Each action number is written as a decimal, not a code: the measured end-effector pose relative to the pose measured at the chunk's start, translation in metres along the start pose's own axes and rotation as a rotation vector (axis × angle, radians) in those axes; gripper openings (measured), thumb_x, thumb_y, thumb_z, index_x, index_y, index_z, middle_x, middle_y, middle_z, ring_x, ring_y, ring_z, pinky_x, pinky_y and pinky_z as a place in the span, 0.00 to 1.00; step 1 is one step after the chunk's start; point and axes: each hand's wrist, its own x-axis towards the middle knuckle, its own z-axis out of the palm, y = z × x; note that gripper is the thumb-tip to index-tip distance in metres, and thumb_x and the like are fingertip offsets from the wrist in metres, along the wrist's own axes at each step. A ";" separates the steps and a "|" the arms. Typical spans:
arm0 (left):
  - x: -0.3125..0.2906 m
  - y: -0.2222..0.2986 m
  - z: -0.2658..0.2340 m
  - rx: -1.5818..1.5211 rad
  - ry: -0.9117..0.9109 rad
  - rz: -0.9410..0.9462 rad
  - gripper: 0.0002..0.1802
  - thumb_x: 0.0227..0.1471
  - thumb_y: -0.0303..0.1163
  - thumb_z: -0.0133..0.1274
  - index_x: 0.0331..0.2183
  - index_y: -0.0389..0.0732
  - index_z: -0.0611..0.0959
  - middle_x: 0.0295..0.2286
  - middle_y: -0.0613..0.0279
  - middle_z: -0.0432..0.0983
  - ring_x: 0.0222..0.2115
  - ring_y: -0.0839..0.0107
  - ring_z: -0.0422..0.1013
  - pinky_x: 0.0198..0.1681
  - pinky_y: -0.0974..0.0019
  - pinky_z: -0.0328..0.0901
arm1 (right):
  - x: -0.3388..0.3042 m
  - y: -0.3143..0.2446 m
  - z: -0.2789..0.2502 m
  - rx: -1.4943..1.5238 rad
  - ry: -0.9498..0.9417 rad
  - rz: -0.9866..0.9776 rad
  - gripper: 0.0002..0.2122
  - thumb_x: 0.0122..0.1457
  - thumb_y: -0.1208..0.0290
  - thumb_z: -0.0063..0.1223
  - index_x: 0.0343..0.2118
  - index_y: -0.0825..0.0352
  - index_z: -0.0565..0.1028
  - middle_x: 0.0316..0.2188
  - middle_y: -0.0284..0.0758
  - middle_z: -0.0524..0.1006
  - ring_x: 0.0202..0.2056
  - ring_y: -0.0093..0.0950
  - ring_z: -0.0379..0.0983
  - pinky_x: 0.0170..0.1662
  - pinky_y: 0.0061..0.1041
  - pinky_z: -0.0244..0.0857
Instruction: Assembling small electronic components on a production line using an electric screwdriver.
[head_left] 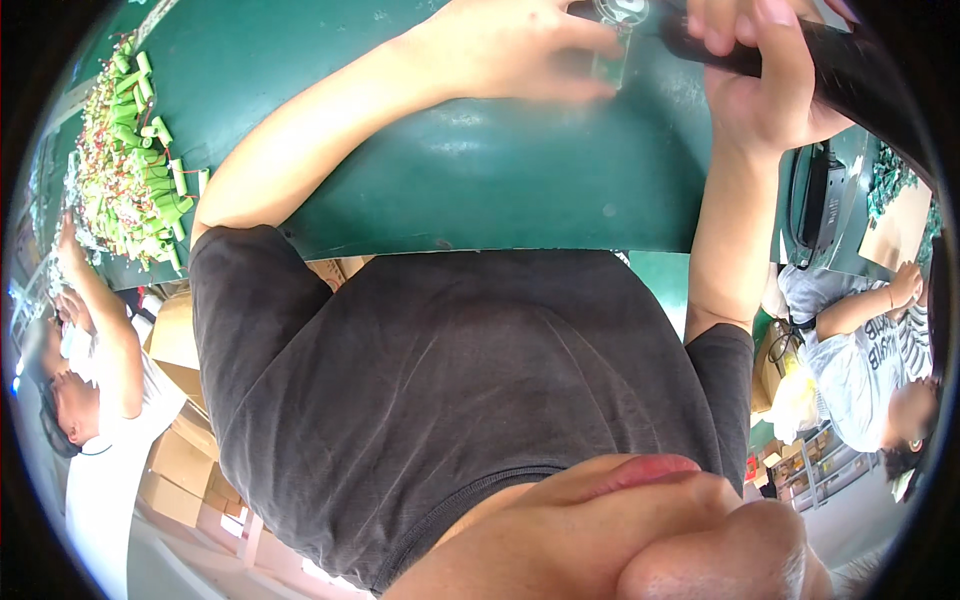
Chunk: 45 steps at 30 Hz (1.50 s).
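My right hand (765,85) is closed around a black, tube-shaped tool (850,65) near the top right. At the top centre, a small clear-and-green piece (612,65) with a round end is just left of the tool's narrower end. The fingers of my left hand (520,45) reach it from the left and appear to pinch it, though they are blurred by motion. The top edge of the picture cuts off part of both hands. Beneath them lies the green tabletop (450,190).
A heap of green cylinders (145,190) with red wires lies on the table's far left. On the right are a black power strip (822,195), dark green small parts (885,180) and a brown board (895,230). Other people (90,390) work on both sides; cardboard boxes (175,475) stand behind.
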 end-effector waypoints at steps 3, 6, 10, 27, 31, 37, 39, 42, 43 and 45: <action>0.004 0.003 -0.004 0.005 -0.031 -0.020 0.15 0.39 0.33 0.71 0.29 0.35 0.85 0.56 0.40 0.69 0.55 0.44 0.68 0.57 0.53 0.67 | -0.001 0.002 0.001 0.005 0.020 0.012 0.21 0.63 0.80 0.49 0.57 0.68 0.58 0.21 0.31 0.67 0.16 0.21 0.63 0.23 0.23 0.64; 0.007 0.009 -0.009 0.015 -0.087 -0.077 0.15 0.39 0.33 0.71 0.29 0.35 0.86 0.55 0.40 0.69 0.55 0.44 0.68 0.56 0.53 0.67 | -0.002 0.004 0.003 0.020 0.035 0.029 0.21 0.63 0.81 0.50 0.56 0.68 0.58 0.21 0.32 0.68 0.16 0.22 0.63 0.23 0.23 0.64; 0.001 0.003 -0.005 0.023 -0.056 -0.036 0.15 0.40 0.33 0.71 0.29 0.35 0.86 0.54 0.40 0.69 0.55 0.45 0.68 0.56 0.53 0.67 | -0.002 0.005 0.007 0.041 0.023 0.079 0.20 0.62 0.83 0.50 0.55 0.68 0.58 0.21 0.32 0.68 0.16 0.22 0.64 0.23 0.23 0.64; 0.002 0.006 -0.005 0.072 -0.046 0.043 0.12 0.40 0.34 0.70 0.26 0.37 0.86 0.53 0.38 0.69 0.54 0.43 0.67 0.54 0.51 0.69 | -0.001 0.015 0.000 -0.015 -0.022 0.095 0.17 0.60 0.85 0.52 0.51 0.72 0.62 0.21 0.33 0.71 0.17 0.20 0.65 0.23 0.18 0.62; 0.005 0.011 -0.008 0.079 -0.109 -0.020 0.12 0.39 0.33 0.70 0.26 0.38 0.86 0.53 0.39 0.69 0.54 0.43 0.67 0.53 0.52 0.69 | -0.004 0.015 0.000 -0.051 -0.022 0.080 0.18 0.60 0.85 0.53 0.52 0.73 0.63 0.22 0.32 0.72 0.17 0.19 0.66 0.23 0.18 0.62; 0.005 0.009 -0.007 0.121 -0.016 -0.092 0.13 0.39 0.32 0.70 0.27 0.38 0.83 0.55 0.42 0.69 0.55 0.44 0.67 0.54 0.52 0.69 | 0.000 0.004 0.001 0.058 0.007 -0.018 0.21 0.63 0.81 0.51 0.57 0.72 0.60 0.20 0.31 0.69 0.16 0.20 0.63 0.22 0.21 0.62; 0.006 0.010 -0.008 0.188 0.005 -0.155 0.14 0.39 0.31 0.70 0.28 0.38 0.83 0.55 0.43 0.69 0.55 0.44 0.67 0.54 0.52 0.69 | -0.001 0.000 0.000 0.115 -0.010 0.032 0.21 0.64 0.81 0.50 0.58 0.71 0.59 0.20 0.31 0.68 0.15 0.21 0.62 0.22 0.22 0.62; 0.004 0.006 -0.007 0.188 0.013 -0.178 0.15 0.39 0.32 0.70 0.30 0.39 0.82 0.56 0.43 0.68 0.55 0.43 0.66 0.55 0.52 0.68 | -0.006 0.005 0.006 0.160 0.001 0.074 0.22 0.63 0.82 0.50 0.58 0.71 0.58 0.19 0.31 0.67 0.15 0.22 0.62 0.22 0.23 0.62; 0.002 0.003 -0.004 0.193 0.031 -0.156 0.15 0.39 0.31 0.70 0.30 0.39 0.82 0.57 0.43 0.68 0.56 0.43 0.66 0.55 0.52 0.68 | -0.006 0.007 0.007 0.159 0.008 0.076 0.22 0.63 0.82 0.51 0.58 0.71 0.58 0.19 0.31 0.67 0.15 0.22 0.62 0.21 0.23 0.62; 0.002 0.004 -0.003 0.192 0.048 -0.135 0.16 0.39 0.31 0.70 0.31 0.39 0.82 0.57 0.42 0.67 0.56 0.42 0.66 0.55 0.52 0.68 | -0.007 0.009 0.007 0.150 0.026 0.082 0.21 0.63 0.83 0.51 0.57 0.70 0.58 0.19 0.31 0.67 0.15 0.22 0.62 0.21 0.23 0.62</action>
